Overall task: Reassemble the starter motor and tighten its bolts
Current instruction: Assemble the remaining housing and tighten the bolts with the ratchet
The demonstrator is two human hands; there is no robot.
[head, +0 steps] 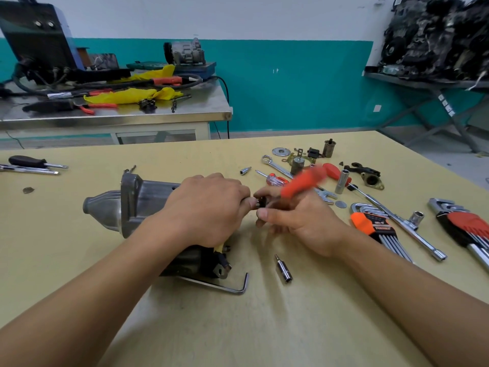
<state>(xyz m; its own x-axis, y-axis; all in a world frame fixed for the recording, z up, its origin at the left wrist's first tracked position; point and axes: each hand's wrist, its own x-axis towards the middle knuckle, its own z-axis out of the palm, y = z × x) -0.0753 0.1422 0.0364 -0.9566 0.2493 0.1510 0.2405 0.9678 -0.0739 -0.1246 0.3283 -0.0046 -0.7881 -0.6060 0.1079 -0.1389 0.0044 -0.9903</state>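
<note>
1. Currently your left hand [209,207] lies over the starter motor [137,205], with the fingers curled round its right end. The motor rests on its side on the pale yellow table [238,327], left of centre.
2. Motor housing: cast grey metal, dull and scuffed. A cone-shaped nose points left, with a flat flange behind it.
3. Your right hand [299,221] grips an orange-handled tool [304,181], fingers curled about it. They meet a small dark part at the motor's right end. The handle is motion-blurred, so the tool type is unclear.
4. L-shaped hex key [225,286]: bright steel, lying flat just beside the motor's near side.
5. Short chrome socket bit [283,268]: lies on the table near your right wrist, apart from the motor.
6. Hex key set [370,226]: steel keys in an orange-and-black holder, right of your hand. The pale lettering on the holder is too small to read.
</note>
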